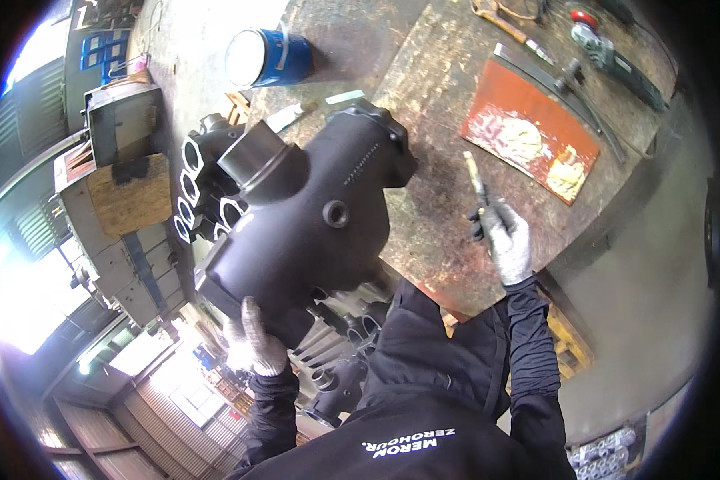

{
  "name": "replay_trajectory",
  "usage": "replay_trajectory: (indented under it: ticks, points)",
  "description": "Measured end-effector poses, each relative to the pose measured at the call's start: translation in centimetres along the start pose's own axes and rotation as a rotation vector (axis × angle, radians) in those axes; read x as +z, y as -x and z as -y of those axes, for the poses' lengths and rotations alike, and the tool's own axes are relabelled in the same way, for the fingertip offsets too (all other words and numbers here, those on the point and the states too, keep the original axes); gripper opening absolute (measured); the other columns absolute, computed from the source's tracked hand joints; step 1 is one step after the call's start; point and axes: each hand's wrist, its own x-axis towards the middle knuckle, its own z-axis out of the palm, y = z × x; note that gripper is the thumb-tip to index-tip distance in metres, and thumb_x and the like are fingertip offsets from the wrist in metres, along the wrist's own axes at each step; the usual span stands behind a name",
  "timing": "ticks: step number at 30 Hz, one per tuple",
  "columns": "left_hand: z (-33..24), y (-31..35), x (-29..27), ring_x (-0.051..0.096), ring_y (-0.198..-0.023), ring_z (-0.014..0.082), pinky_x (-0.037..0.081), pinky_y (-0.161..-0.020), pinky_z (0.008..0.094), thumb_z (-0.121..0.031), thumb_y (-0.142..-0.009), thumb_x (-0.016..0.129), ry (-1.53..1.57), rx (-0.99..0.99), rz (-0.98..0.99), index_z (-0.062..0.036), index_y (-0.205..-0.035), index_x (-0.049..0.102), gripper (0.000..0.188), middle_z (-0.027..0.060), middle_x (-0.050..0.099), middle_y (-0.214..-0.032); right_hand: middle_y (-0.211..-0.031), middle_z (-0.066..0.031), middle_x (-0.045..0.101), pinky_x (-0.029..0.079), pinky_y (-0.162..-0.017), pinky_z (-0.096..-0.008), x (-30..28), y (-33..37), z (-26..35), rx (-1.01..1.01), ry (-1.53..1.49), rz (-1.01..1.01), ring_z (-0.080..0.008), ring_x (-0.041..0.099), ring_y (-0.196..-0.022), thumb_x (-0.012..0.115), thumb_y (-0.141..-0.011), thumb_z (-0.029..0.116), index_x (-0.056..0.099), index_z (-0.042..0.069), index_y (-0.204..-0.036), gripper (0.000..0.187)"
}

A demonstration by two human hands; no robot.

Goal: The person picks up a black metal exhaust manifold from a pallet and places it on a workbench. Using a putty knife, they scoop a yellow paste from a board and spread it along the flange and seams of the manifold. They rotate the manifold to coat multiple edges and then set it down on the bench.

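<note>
A large matte black cast pipe housing [296, 220], with a wide round neck and a small threaded hole, lies tilted at the table's left edge. My left hand [258, 344], in a pale glove, grips the housing's near lower end; part of its fingers is hard to see. My right hand [506, 240], gloved in grey-white with dark fingertips, is closed around a thin stick-like tool [474, 176]. That tool points away from me over the tabletop, and its tip looks cream-smeared. Beyond it lies a reddish-brown board [500, 104] with cream paste [522, 140] spread in patches.
The worn table [432, 216] carries a blue tin [268, 58], a white tube [286, 117], a hammer [576, 80], an angle grinder [608, 52] and a wooden-handled brush [516, 34]. More black castings [208, 176] stand beyond the housing. Others sit below the table edge.
</note>
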Motion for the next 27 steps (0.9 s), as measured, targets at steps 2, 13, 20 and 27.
replay_trajectory:
  ticks: [2, 13, 20, 27]
  points:
    - [-1.0, 0.4, 0.1, 0.067, -0.084, 0.0208, 0.054, -0.081, 0.0345, -0.02, -0.098, 0.065, 0.034, -0.096, 0.042, 0.0064, -0.121, 0.065, 0.036, 0.0143, 0.071, -0.111, -0.102, -0.0057, 0.072, 0.053, -0.072, -0.0265, 3.1, -1.5, 1.2, -0.128, 0.203, 0.057, -0.0098, 0.064, -0.081, 0.063, -0.104, 0.016, 0.065, -0.002, -0.134, 0.035]
    - [-0.8, 0.7, 0.4, 0.064, -0.107, 0.024, 0.05, -0.096, 0.0376, -0.02, -0.095, 0.064, 0.177, -0.122, 0.057, 0.0059, -0.136, 0.055, 0.049, 0.0155, 0.067, -0.121, -0.089, -0.0115, 0.064, 0.056, -0.073, -0.0461, 11.7, -7.5, 5.1, -0.563, 0.892, 0.202, -0.0351, 0.067, -0.081, 0.067, -0.095, 0.023, 0.065, 0.035, -0.138, 0.045]
    - [-1.9, -0.2, 0.1, 0.061, -0.104, 0.02, 0.048, -0.095, 0.035, -0.014, -0.094, 0.062, 0.193, -0.159, 0.158, 0.0087, -0.139, 0.051, 0.052, 0.0145, 0.065, -0.121, -0.088, -0.0103, 0.063, 0.056, -0.072, -0.0456, 11.1, -7.4, 5.6, -0.537, 0.96, 0.243, -0.0341, 0.066, -0.08, 0.069, -0.093, 0.024, 0.069, 0.032, -0.132, 0.04]
    - [-1.9, -0.1, 0.3, 0.061, -0.1, 0.0176, 0.049, -0.089, 0.0316, -0.014, -0.095, 0.064, 0.194, -0.16, 0.099, 0.0075, -0.127, 0.059, 0.039, 0.0118, 0.067, -0.117, -0.087, -0.0123, 0.064, 0.055, -0.071, -0.046, 12.1, -8.6, 5.6, -0.547, 0.869, 0.231, -0.0355, 0.067, -0.079, 0.067, -0.095, 0.024, 0.068, 0.033, -0.134, 0.04]
